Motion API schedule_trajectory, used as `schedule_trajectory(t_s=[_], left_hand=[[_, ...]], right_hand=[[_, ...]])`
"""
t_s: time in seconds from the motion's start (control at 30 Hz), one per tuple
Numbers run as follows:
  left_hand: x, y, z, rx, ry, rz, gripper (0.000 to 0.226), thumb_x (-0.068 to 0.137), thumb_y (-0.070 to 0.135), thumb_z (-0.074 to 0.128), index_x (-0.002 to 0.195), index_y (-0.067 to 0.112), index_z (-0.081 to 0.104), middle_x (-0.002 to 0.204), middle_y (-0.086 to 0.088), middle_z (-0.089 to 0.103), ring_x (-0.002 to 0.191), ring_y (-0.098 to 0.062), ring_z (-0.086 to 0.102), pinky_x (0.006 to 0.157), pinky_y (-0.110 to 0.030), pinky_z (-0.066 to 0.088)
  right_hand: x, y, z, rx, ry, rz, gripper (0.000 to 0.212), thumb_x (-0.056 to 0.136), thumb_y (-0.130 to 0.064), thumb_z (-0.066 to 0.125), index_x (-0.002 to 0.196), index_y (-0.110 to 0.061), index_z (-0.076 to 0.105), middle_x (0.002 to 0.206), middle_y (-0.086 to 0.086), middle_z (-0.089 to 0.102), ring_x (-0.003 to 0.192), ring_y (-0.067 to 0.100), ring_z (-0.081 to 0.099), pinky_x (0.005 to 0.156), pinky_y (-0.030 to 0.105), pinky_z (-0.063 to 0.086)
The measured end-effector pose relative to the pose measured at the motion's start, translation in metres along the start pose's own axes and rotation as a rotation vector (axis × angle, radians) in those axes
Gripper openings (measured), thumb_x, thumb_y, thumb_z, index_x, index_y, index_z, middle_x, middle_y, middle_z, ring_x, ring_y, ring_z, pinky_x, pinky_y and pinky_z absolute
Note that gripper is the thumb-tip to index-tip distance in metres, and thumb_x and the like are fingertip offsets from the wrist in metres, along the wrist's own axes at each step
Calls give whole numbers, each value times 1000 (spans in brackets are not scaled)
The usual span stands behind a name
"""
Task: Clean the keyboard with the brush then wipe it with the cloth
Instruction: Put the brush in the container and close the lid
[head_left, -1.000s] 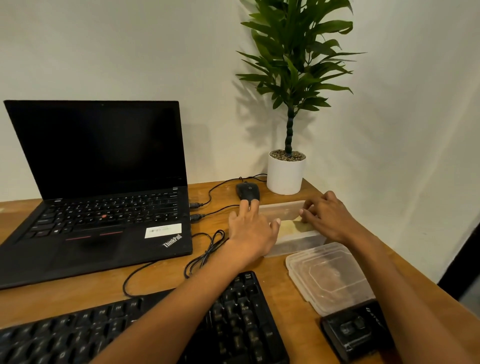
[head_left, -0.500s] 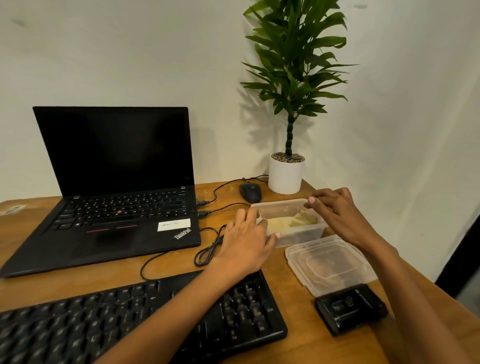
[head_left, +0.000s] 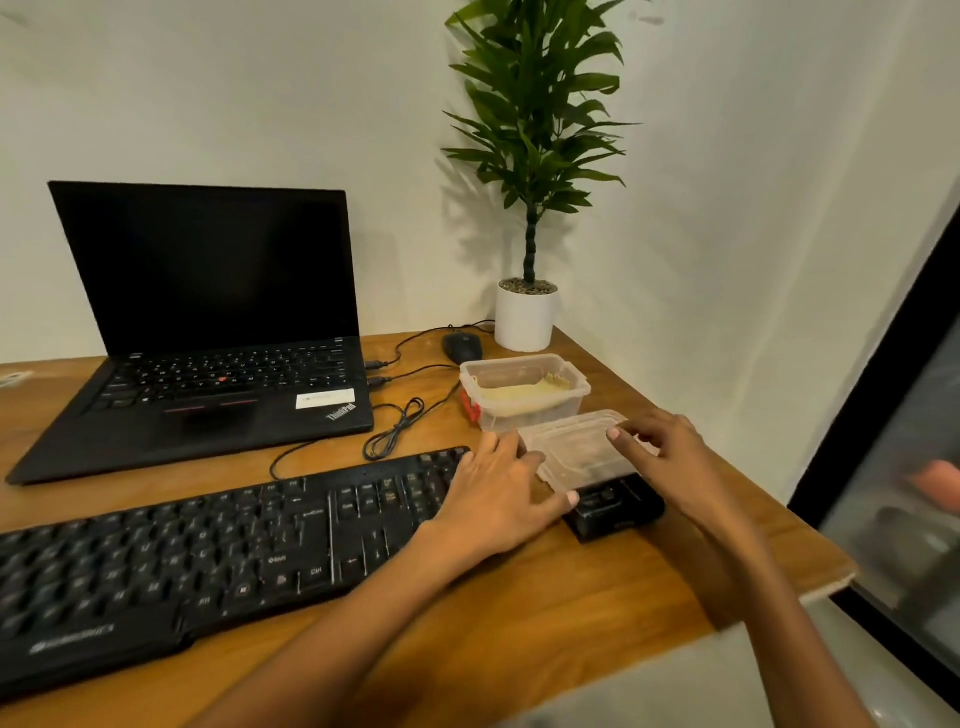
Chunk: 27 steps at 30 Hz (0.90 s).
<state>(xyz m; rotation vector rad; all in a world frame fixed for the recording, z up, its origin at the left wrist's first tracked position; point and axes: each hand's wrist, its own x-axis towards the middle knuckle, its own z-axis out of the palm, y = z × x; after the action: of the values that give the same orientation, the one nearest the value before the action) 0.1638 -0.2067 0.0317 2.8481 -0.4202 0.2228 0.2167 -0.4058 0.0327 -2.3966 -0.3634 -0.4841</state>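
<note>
Both my hands on the clear lid (head_left: 576, 452), just off the keyboard's (head_left: 208, 551) right end.

My left hand (head_left: 498, 488) grips the lid's left edge between thumb and fingers. My right hand (head_left: 675, 467) curls its fingers onto the lid's top from the right, thumb hidden. The lid partly covers a small black device (head_left: 618, 512) beside the keyboard's right end. The open container (head_left: 582, 387) stands beyond that same end, with the beige cloth (head_left: 519, 397) lying inside it.
</note>
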Motion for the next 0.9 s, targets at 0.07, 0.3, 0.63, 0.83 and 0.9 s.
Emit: schedule_trajectory(t_s=[0.07, 0.3, 0.63, 0.83, 0.9], left_hand=[[-4, 5, 3, -7, -14, 2, 69, 84, 65, 37, 136, 20, 41, 128, -2, 39, 119, -19, 29, 97, -37, 31], [-12, 16, 9, -4, -48, 4, 76, 79, 71, 41, 137, 22, 39, 128, -2, 40, 116, -19, 30, 94, -38, 30], [-13, 22, 17, -20, 7, 8, 70, 77, 63, 54, 134, 23, 43, 119, -1, 44, 111, -18, 33, 90, -34, 31], [-9, 25, 16, -54, 21, -2, 64, 76, 59, 58, 129, 23, 50, 114, -1, 51, 107, -18, 38, 86, -33, 32], [-8, 25, 16, -73, 29, -12, 62, 75, 57, 60, 126, 23, 53, 114, -1, 54, 106, -18, 40, 87, -32, 33]], right_hand=[[-12, 1, -1, 16, 0, 13, 31, 87, -38, 55, 104, -15, 66, 103, -6, 58, 102, 16, 50, 84, 36, 46], [-36, 5, -1, 82, 8, 75, 25, 86, -34, 59, 102, -16, 66, 106, 0, 60, 92, 12, 56, 74, 24, 48], [-45, 12, 0, 120, -7, 103, 32, 83, -29, 64, 111, -15, 63, 109, 1, 63, 91, 11, 59, 75, 27, 53], [-43, 10, 1, 139, 3, 106, 30, 83, -27, 64, 110, -14, 63, 110, 3, 63, 91, 11, 58, 72, 23, 51], [-41, 9, 0, 143, -2, 109, 30, 84, -26, 64, 111, -14, 63, 111, 2, 63, 90, 9, 56, 67, 15, 47]])
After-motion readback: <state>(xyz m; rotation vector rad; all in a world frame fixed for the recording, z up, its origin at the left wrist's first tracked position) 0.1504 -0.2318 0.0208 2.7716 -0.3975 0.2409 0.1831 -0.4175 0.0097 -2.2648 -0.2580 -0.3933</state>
